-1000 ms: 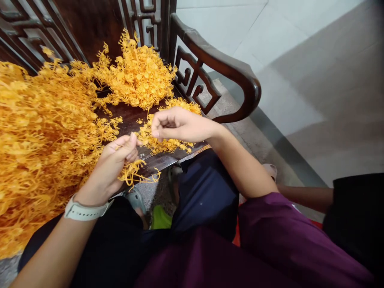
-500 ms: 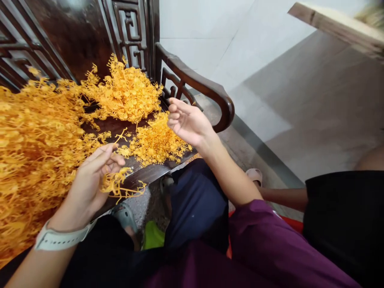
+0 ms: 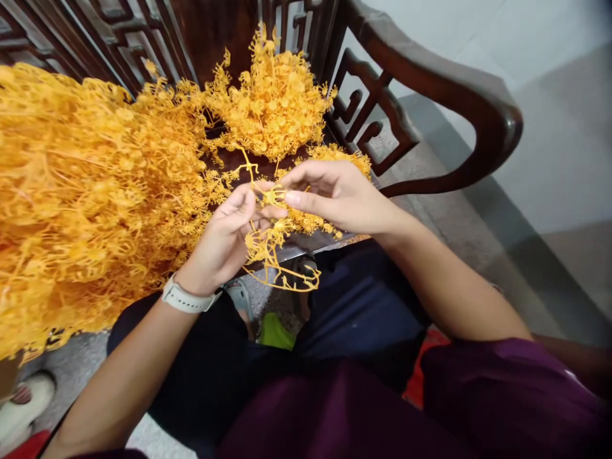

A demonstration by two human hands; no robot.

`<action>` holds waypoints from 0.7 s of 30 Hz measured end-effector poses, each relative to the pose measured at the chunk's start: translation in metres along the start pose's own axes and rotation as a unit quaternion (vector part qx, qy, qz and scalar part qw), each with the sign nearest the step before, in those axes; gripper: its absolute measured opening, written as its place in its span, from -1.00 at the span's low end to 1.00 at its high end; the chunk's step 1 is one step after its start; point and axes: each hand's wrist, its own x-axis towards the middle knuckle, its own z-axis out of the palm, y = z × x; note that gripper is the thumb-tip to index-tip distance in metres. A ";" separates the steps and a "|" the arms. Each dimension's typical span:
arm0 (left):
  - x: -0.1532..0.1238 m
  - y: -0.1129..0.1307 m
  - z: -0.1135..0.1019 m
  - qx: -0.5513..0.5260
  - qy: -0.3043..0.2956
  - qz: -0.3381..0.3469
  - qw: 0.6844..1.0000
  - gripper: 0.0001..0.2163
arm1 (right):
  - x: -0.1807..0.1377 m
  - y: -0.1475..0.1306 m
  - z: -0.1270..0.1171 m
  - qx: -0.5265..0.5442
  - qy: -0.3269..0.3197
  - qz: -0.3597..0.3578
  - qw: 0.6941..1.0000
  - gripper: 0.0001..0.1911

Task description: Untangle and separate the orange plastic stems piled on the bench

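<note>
My left hand [image 3: 234,226], with a pale watch strap at the wrist, is closed on a branched yellow plastic sprig [image 3: 282,278] that dangles below its fingers. At the sprig's upper part, my right hand [image 3: 339,194] pinches a small spiky yellow floret [image 3: 273,196] between thumb and fingers. Whether the floret is still joined to the stem I cannot tell. Behind my right hand lies a low heap of loose yellow florets [image 3: 306,220], partly hidden by it.
A large mass of yellow sprigs [image 3: 95,191] fills the left side. Another pile [image 3: 277,105] stands at the back of the dark wooden bench, whose curved armrest [image 3: 459,95] rises on the right. Below are a green object [image 3: 276,331] and a pale shoe [image 3: 36,401] on the floor.
My right hand has come from the low heap to the sprig and now pinches a floret beside my left hand. The view has shifted left, bringing the bench closer.
</note>
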 end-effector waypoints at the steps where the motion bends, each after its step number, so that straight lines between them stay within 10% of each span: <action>1: 0.000 -0.002 0.000 0.015 -0.004 0.010 1.000 -0.90 | 0.000 -0.001 0.003 0.015 -0.009 0.004 1.000 -0.55; 11: 0.004 -0.014 0.001 0.039 0.043 0.081 0.995 -0.91 | 0.005 0.006 0.013 0.051 0.025 -0.008 0.998 -0.51; 21: -0.005 -0.003 0.004 0.046 -0.006 0.119 0.992 -0.80 | 0.001 -0.003 0.017 0.060 -0.117 -0.026 0.991 -0.59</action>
